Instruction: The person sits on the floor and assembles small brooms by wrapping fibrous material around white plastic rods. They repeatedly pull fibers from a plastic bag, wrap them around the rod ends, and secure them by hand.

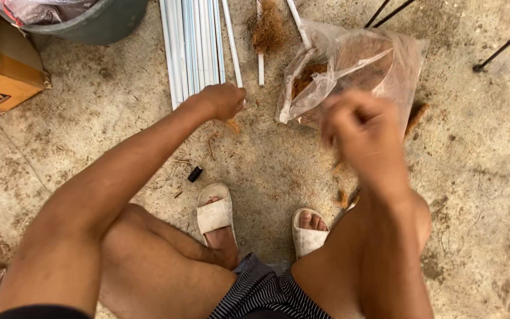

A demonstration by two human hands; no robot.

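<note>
Brown fibre: a loose tuft (267, 26) lies by the white sticks; more fills the clear plastic bag (355, 68) on the concrete floor (473, 177).
Step in hand: judging by the pose, picking a stick from the bundle of white sticks (195, 41) (a few strands lie scattered under the fist).
Left hand (222, 100): arm stretched forward, fingers clenched at the lower end of one stick (232, 44).
Right hand (364, 127): raised over the bag's near edge, motion-blurred; fingers look curled, but whether they hold fibre I cannot tell.
Next move calls for: probably drawing the stick clear of its neighbours without scattering them.
Feet: white sandals (215, 214), planted apart.
</note>
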